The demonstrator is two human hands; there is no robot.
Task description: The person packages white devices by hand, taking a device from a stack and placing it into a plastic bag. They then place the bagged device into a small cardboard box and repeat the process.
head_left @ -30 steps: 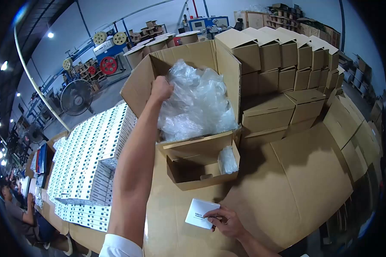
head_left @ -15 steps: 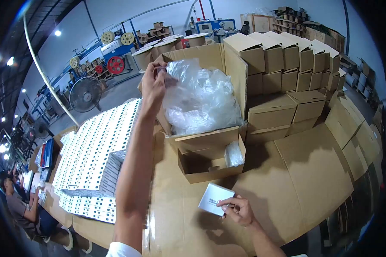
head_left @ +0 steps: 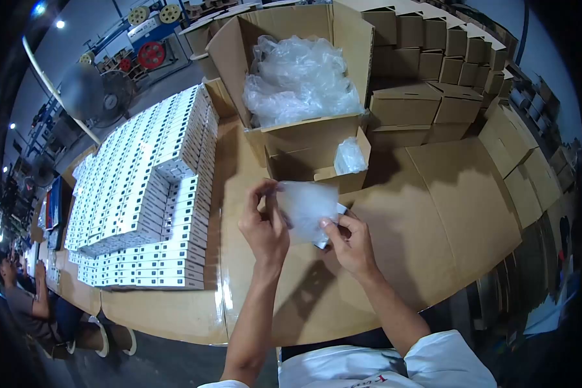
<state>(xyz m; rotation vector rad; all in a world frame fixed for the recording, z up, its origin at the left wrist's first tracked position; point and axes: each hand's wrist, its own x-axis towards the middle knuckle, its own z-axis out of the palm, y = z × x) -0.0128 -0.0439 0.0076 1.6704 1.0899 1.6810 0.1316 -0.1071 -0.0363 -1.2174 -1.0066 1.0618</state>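
Note:
A clear plastic bag point(head_left: 306, 204) is pinched at its left edge by the fingers of my left hand point(head_left: 265, 226). My right hand point(head_left: 349, 244) grips a small white box point(head_left: 341, 209), which lies mostly hidden behind the bag; its thumb presses on the bag's right side. Just beyond my hands stands a small open carton point(head_left: 291, 154). One bag-wrapped box point(head_left: 350, 156) sits upright at its right end. Behind that, a larger open carton point(head_left: 225, 61) holds a heap of clear plastic bags point(head_left: 297, 81).
Many white boxes point(head_left: 136, 174) are stacked at the left of the cardboard-covered table point(head_left: 401, 258). Brown cartons point(head_left: 404, 107) are piled at the back right. A fan point(head_left: 103, 96) stands beyond the table, and another person point(head_left: 29, 301) sits at the far left.
My left hand has come down from the large carton with a plastic bag and brought it to the white box in my right hand. The view has tilted downward.

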